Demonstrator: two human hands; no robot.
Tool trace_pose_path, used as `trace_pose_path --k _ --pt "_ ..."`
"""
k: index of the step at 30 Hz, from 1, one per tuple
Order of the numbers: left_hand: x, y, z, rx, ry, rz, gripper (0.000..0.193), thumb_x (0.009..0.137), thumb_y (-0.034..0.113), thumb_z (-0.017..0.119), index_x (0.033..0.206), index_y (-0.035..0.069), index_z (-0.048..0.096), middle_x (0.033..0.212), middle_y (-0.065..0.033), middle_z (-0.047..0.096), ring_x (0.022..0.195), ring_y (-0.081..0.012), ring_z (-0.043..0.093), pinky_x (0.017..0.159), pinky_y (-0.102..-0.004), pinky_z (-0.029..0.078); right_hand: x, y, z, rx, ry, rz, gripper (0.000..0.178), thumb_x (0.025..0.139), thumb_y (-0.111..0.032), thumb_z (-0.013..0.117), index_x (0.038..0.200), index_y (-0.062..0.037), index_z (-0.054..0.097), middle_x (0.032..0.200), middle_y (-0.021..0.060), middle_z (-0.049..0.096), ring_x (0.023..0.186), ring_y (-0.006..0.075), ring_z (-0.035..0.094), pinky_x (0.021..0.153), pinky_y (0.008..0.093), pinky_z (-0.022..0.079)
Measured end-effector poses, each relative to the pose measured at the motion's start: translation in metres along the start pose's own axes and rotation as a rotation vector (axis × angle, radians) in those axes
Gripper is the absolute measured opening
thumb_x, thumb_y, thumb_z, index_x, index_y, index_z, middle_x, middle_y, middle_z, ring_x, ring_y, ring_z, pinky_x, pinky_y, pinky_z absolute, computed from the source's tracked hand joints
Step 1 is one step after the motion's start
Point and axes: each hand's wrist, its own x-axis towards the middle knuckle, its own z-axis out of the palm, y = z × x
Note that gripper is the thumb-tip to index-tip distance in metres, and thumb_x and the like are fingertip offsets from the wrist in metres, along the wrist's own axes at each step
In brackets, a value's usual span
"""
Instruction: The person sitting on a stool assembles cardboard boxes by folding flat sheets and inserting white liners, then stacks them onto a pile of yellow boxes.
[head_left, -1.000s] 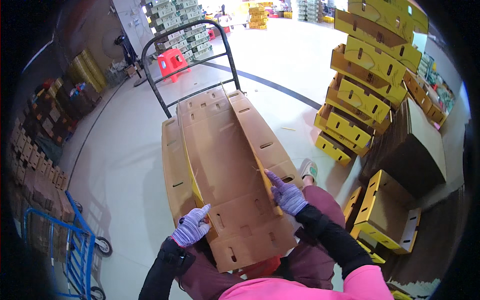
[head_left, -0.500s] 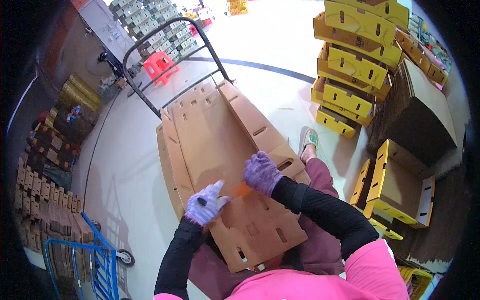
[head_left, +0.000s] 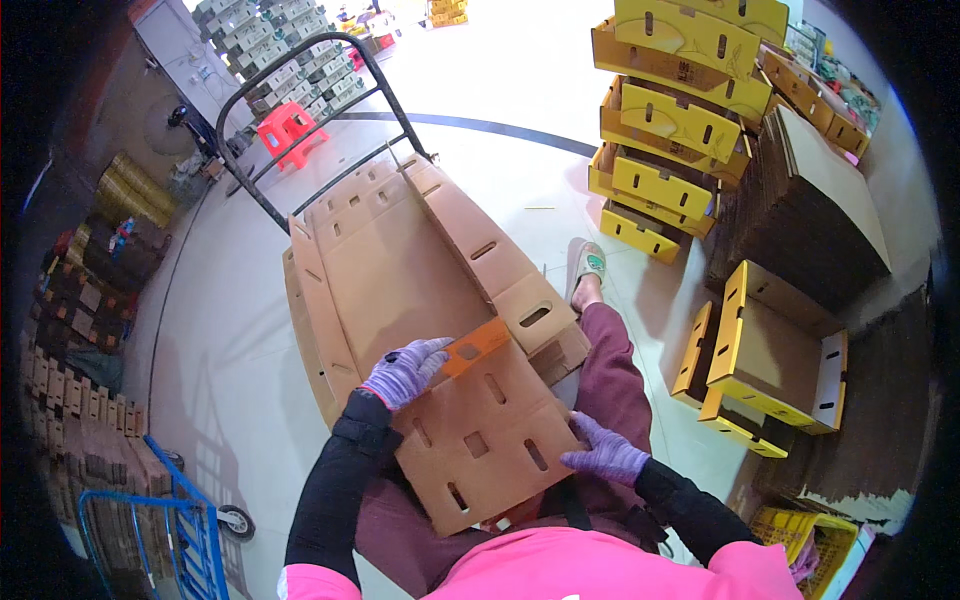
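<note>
Cardboard box blank (head_left: 400, 270), brown and long, with slotted panels along its sides, lies in front of us, stretching from near our lap toward the far left. Its right long panel stands partly raised, and its slotted brown near end panel (head_left: 505, 430) reaches over our knees.

Our left hand (head_left: 406, 373), in a purple-and-white knitted glove, touches the left end of a narrow orange strip (head_left: 475, 348) that runs across the blank just beyond the near end panel. Its fingers are stretched out close together; the thumb is hard to make out, so we cannot tell whether it pinches the strip. Our right hand (head_left: 608, 452), gloved alike, is nearer to us, at the right edge of the end panel. Its thumb and fingers stand apart at that edge, but we cannot tell whether they grip it.

At the blank's far end we see a black tubular metal handle (head_left: 382, 86), with a red plastic stool (head_left: 283, 122) behind it. To the far right rises a stack of yellow open cardboard boxes (head_left: 680, 120); nearer on the right sits a yellow-walled box (head_left: 735, 320) with a brown inside. A blue metal trolley (head_left: 213, 540) stands near left.
</note>
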Motion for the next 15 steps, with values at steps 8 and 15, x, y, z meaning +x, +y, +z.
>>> trace_pose_path --k 8,15 --pt "-0.025 0.021 0.026 -0.34 -0.376 0.124 0.043 0.098 0.031 0.05 0.133 0.007 0.052 0.122 -0.0124 0.062 0.114 -0.0219 0.058 0.099 -0.0327 0.043 0.041 -0.109 -0.046 -0.696 0.34 -0.713 0.061 0.088 -0.044 0.061 0.136 -0.0075 0.046 0.129 0.017 0.052 0.124 0.0336 0.049 0.11 0.045 0.029" --pt "-0.119 -0.011 0.027 -0.485 -0.251 0.181 0.04 0.091 0.015 0.056 0.129 0.003 0.053 0.12 -0.0181 0.06 0.111 -0.0268 0.058 0.095 -0.0338 0.046 0.102 -0.09 -0.014 -0.701 0.1 -0.665 0.059 0.086 -0.058 0.053 0.112 -0.0062 0.061 0.106 0.0137 0.064 0.114 0.0285 0.056 0.111 0.0509 0.025"
